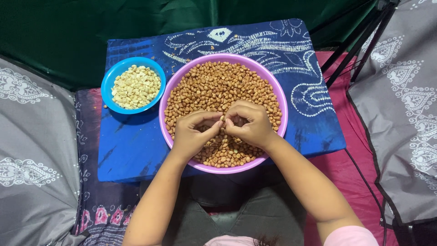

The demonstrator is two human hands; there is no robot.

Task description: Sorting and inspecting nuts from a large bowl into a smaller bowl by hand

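Pinching, seemingly, one peanut (222, 119): both hands.

Bare forearms, no watch or rings seen. Pink short sleeve (348, 234) on right arm, pink cloth at chest. Grey-green trousers (255, 214) over the lap. Dark hair strands at bottom edge.

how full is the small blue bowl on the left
Roughly half full: pale skinned peanuts are heaped inside the blue bowl, and its inner wall shows bare around them.

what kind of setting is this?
Likely a home floor workspace, not a kitchen counter: a low table under blue batik cloth, grey patterned cushions at both sides, and a pink bowl of peanuts.
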